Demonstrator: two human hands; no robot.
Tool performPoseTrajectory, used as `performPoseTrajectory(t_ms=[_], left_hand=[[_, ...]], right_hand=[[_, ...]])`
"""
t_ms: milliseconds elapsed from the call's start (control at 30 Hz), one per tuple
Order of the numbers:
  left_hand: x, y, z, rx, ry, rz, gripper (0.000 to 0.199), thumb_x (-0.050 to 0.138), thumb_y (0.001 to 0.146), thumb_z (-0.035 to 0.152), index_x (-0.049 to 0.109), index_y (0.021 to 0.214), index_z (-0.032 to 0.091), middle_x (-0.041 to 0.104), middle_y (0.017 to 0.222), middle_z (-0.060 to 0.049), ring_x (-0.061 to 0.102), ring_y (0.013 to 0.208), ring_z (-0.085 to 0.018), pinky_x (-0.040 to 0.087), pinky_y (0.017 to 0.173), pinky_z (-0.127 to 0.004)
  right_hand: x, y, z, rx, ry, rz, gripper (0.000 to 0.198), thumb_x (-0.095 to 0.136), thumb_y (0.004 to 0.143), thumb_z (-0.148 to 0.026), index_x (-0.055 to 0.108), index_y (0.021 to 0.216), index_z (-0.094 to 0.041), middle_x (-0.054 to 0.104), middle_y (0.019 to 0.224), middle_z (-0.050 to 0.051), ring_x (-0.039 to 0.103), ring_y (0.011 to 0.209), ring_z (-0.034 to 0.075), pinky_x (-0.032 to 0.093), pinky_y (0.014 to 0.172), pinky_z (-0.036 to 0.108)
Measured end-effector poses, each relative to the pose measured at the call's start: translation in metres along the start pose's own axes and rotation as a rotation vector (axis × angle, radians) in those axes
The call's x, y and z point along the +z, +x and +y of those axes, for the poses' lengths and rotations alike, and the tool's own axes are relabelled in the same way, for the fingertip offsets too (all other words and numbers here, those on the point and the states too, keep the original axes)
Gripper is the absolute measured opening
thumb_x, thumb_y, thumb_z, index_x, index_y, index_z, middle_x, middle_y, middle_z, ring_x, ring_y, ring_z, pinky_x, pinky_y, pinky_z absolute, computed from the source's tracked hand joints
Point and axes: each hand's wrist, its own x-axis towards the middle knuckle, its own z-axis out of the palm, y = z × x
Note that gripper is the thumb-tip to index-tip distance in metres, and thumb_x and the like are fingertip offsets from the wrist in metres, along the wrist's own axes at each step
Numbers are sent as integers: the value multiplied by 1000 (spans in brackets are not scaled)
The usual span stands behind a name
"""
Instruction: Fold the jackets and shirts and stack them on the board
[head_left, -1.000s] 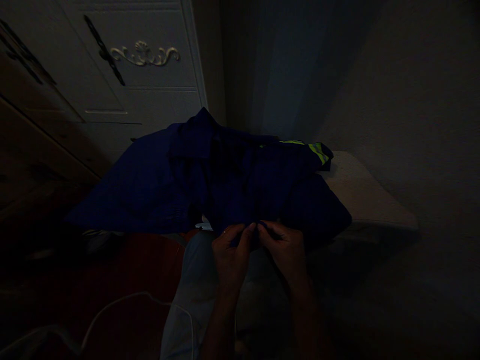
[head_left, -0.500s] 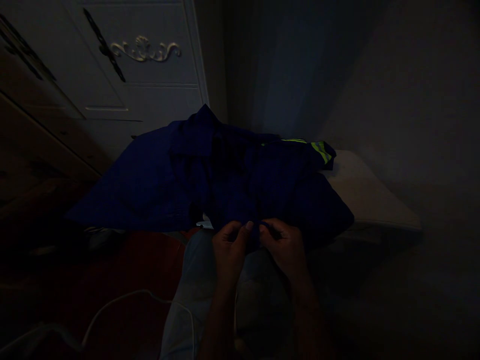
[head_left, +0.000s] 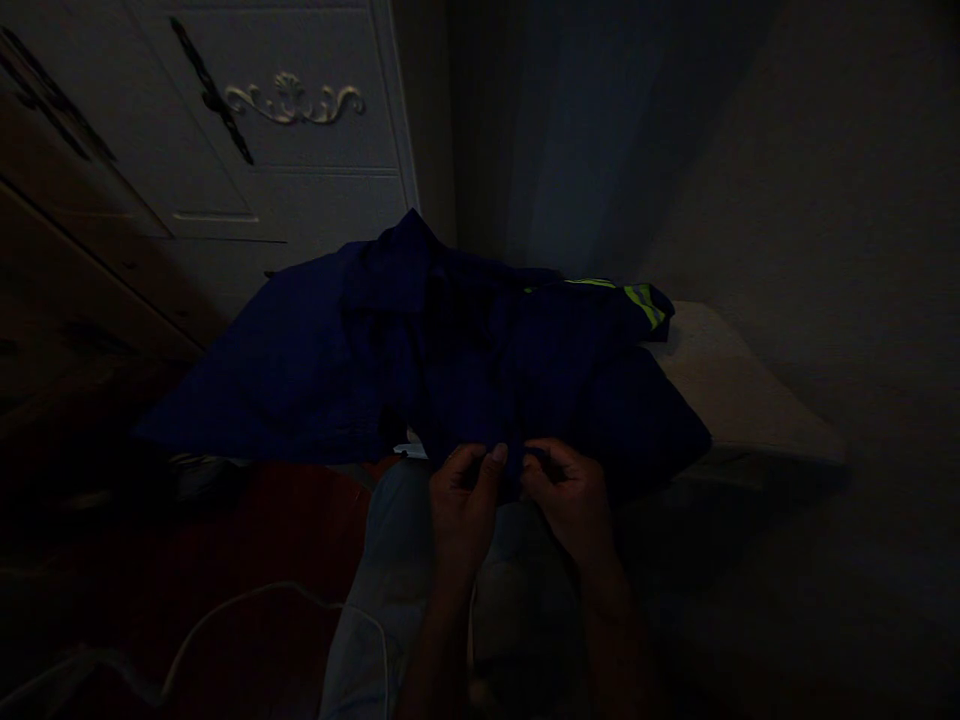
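Note:
A dark blue garment (head_left: 292, 350) with yellow-green reflective stripes (head_left: 645, 304) lies spread over a pale board or bench. My left hand (head_left: 465, 505) pinches its near edge between thumb and fingers. Just to the right, my right hand (head_left: 566, 495) pinches the same edge, with a narrow strip of cloth between the two hands. Dim light hides the fine detail at the fingertips. A small light-coloured object (head_left: 409, 451), its kind unclear, shows at the cloth's edge left of my left hand.
The pale board's bare end (head_left: 742, 390) sticks out to the right, beside a wall (head_left: 847, 230). A white cabinet (head_left: 322, 200) with dark handles stands at the back left. A white cord (head_left: 247, 592) runs over the reddish floor to my jeans-clad legs (head_left: 375, 590).
Both hands keep their pinch on the cloth and have shifted only very slightly. The whole view has moved a few pixels; the garment lies as before.

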Motion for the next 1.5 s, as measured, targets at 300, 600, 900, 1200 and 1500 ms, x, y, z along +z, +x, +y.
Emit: performPoseTrajectory(t_ms=[300,600,900,1200,1500], left_hand=[[-3,-2,11,-95,-61,-109,44,69,77,48,45,54,18,34,55,5,33,52,-8,30,49,-20],[-5,0,14,-104,-45,-95,39,61,81,44,47,57,18,35,56,5,34,53,-8,29,49,-19],[-12,-3,13,22,121,-203,27,65,83,40,65,70,17,59,70,0,55,68,-13,41,63,-22],[-13,-2,14,131,232,-146,25,57,87,35,64,70,18,57,66,2,52,64,-12,39,59,-22],[-9,-4,11,218,341,-88,22,48,87,24,52,66,20,51,61,3,47,57,-12,34,54,-23]], right_hand=[[-8,-3,-8,191,249,-90,28,66,76,-42,69,83,-16,57,47,-3,55,40,12,45,42,21],[-4,-4,-3,169,288,-100,27,71,76,-42,74,84,-16,64,55,0,59,47,12,47,46,21],[-5,-2,6,108,324,-92,16,74,75,-35,78,80,-21,69,69,2,62,63,13,50,58,23],[3,-3,2,-48,322,-2,11,73,77,-26,79,86,-25,71,83,2,63,71,13,51,62,24],[7,-5,2,-65,218,-4,11,70,81,-26,78,90,-26,71,85,0,66,79,14,52,68,22]])
